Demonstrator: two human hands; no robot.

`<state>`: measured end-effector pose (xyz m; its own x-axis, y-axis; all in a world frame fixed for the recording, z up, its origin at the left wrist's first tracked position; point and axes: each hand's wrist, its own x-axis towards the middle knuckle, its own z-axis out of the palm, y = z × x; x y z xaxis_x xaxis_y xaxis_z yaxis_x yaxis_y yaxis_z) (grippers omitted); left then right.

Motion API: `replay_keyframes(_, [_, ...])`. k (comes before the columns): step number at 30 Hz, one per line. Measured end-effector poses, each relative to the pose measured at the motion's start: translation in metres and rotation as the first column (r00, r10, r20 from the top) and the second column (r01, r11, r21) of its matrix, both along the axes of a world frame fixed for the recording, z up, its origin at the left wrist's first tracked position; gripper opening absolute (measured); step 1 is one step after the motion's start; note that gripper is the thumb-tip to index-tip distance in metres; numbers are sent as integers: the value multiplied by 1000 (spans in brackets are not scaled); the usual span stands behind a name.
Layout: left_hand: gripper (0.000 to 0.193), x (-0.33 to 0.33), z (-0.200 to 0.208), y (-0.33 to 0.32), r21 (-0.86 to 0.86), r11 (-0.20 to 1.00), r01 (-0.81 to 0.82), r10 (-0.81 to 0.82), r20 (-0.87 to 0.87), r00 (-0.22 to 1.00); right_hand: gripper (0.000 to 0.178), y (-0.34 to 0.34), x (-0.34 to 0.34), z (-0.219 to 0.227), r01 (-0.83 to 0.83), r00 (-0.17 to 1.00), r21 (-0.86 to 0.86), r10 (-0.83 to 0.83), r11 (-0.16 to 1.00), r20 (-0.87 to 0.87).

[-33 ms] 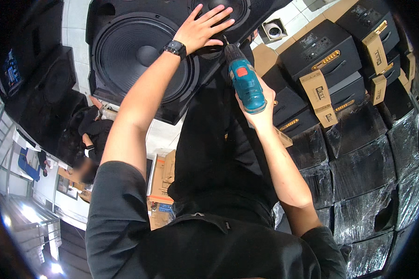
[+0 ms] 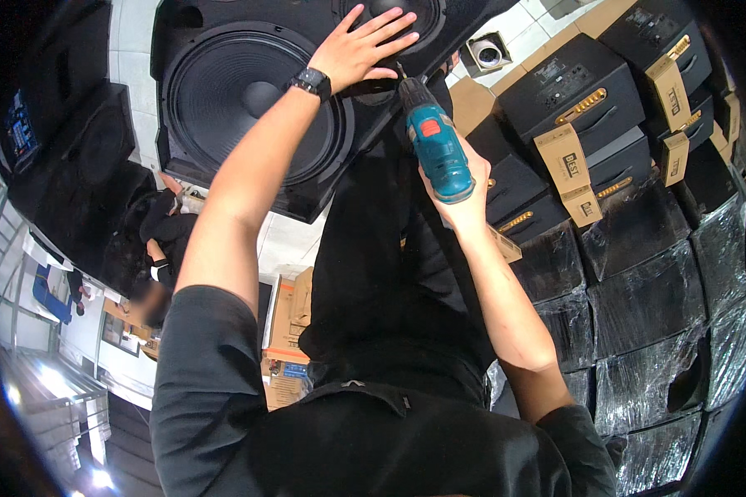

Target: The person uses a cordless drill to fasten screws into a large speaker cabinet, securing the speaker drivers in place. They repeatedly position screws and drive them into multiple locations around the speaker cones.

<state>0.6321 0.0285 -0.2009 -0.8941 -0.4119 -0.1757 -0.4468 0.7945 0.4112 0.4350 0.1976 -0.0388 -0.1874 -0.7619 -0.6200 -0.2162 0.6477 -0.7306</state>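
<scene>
My left hand [image 2: 361, 51] lies with fingers spread across the front of a black speaker cabinet [image 2: 294, 201], between a large round woofer [image 2: 215, 108] and a smaller round driver [image 2: 429, 18] at the top. There is a dark watch on that wrist. My right hand [image 2: 471, 205] is wrapped round a teal cordless drill [image 2: 443, 157] with a red patch on its body. The drill's bit [image 2: 401, 69] points away from me at the cabinet, close to my left thumb. Whether the bit touches a screw is too small to tell.
Black boxes with handles [image 2: 568, 91] and brown cartons [image 2: 562, 157] stand at right, above stacked film-wrapped black boxes [image 2: 646, 290]. A white round object in a small box [image 2: 488, 55] sits at top right. Another person [image 2: 162, 224] is at left. Open cartons [image 2: 283, 319] lie beside my leg.
</scene>
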Motion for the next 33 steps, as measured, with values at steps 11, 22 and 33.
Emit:
replay_keyframes(11, [76, -7, -17, -24, -13, 978, 209, -209, -31, 977, 54, -6, 15, -8, 22, 999, 5, -22, 1000, -25])
replay_keyframes(22, [75, -8, -18, -34, 0, 963, 270, -269, -37, 962, 56, -11, 28, -8, 95, 995, 23, -94, 995, -29])
replay_keyframes(33, [79, -3, -11, -66, 74, 947, 311, -298, -150, 943, 56, -19, 39, -4, 117, 992, 20, -116, 993, -42])
